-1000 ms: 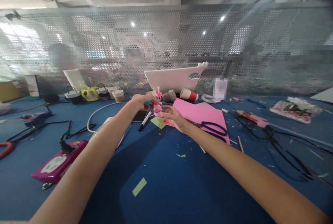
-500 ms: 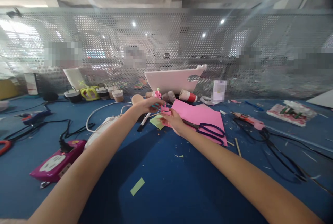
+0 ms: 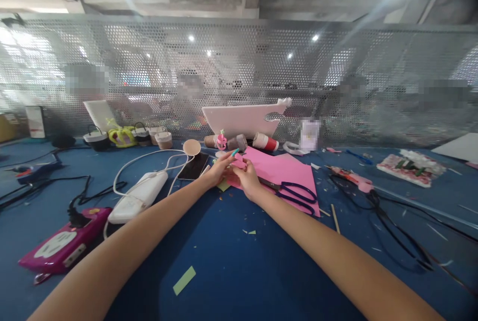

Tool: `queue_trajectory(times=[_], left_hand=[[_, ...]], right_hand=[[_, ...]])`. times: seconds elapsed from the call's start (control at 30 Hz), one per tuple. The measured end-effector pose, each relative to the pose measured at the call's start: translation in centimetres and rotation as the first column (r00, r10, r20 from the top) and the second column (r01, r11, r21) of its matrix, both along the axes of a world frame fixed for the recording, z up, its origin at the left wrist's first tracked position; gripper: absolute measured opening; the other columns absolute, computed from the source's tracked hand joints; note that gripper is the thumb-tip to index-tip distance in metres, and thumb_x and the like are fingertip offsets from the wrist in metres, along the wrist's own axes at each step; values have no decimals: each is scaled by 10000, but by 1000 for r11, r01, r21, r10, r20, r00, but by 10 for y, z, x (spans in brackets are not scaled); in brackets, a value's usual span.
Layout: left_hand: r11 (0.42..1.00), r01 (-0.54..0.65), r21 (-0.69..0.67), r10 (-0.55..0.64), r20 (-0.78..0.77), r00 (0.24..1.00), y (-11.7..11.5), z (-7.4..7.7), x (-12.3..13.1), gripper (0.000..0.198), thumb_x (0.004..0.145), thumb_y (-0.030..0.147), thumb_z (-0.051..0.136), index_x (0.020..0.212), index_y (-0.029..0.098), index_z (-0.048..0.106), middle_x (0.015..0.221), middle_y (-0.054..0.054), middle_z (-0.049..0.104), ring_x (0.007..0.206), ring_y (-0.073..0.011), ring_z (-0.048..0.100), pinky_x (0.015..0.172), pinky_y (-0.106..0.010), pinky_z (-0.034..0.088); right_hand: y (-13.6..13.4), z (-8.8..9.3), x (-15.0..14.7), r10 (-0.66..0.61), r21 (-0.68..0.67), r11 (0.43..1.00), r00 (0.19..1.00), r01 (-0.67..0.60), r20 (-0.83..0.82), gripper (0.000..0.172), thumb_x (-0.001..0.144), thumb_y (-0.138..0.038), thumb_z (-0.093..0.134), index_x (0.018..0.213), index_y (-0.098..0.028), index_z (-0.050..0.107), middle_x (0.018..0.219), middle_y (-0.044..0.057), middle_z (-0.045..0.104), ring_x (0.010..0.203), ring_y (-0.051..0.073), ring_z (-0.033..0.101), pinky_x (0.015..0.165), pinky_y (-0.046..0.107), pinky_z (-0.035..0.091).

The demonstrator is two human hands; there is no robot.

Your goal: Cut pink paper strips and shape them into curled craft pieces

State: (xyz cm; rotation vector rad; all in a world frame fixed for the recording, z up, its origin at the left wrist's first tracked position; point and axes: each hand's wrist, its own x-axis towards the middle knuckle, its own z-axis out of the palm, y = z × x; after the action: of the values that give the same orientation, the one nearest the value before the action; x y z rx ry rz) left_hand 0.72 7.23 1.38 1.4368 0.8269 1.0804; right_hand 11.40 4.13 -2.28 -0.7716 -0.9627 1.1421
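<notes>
My left hand (image 3: 220, 170) and my right hand (image 3: 247, 178) are close together over the far middle of the table. Between their fingertips is a small pink paper piece (image 3: 239, 162), which both hands pinch. Just behind the left hand stands a small pink paper ornament (image 3: 221, 142) with a green top. Under and beside the right hand lie pink paper sheets (image 3: 295, 171), and dark-handled scissors (image 3: 298, 194) rest on them, their blades partly behind the hand. A green paper piece (image 3: 224, 185) shows below the left hand.
On the left are a magenta power strip (image 3: 67, 241), a white power bank (image 3: 140, 196) with cables and a black phone (image 3: 194, 166). A pink glue gun (image 3: 351, 179) with black cord lies right. Behind stand paper cups (image 3: 266, 141) and a white foam board (image 3: 239, 118).
My left hand has drawn back slightly from the pink ornament, and the hands now meet closer around the pink paper piece. The view has shifted slightly, revealing the phone and more of the power bank.
</notes>
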Motion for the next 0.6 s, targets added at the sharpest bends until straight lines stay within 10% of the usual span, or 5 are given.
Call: queue_trajectory(times=[0.33, 0.6], left_hand=[[996, 75, -54, -64, 186, 981, -2, -9, 4, 539, 616, 197, 787, 1131, 170, 629, 907, -70, 722, 674, -147, 660, 554, -208, 497], [976, -84, -200, 148, 332, 932, 9, -11, 3, 383, 762, 132, 648, 1140, 191, 626, 976, -63, 714, 726, -131, 671, 627, -222, 548]], right_hand=[[2, -3, -3, -105, -9, 994, 993, 105, 57, 557, 576, -159, 670, 1069, -246, 427, 972, 17, 596, 938, 195, 600, 887, 366, 489], [5, -7, -6, -155, -57, 986, 986, 158, 57, 535, 539, -147, 673, 969, -254, 372, 977, 44, 582, 906, 225, 618, 802, 382, 537]])
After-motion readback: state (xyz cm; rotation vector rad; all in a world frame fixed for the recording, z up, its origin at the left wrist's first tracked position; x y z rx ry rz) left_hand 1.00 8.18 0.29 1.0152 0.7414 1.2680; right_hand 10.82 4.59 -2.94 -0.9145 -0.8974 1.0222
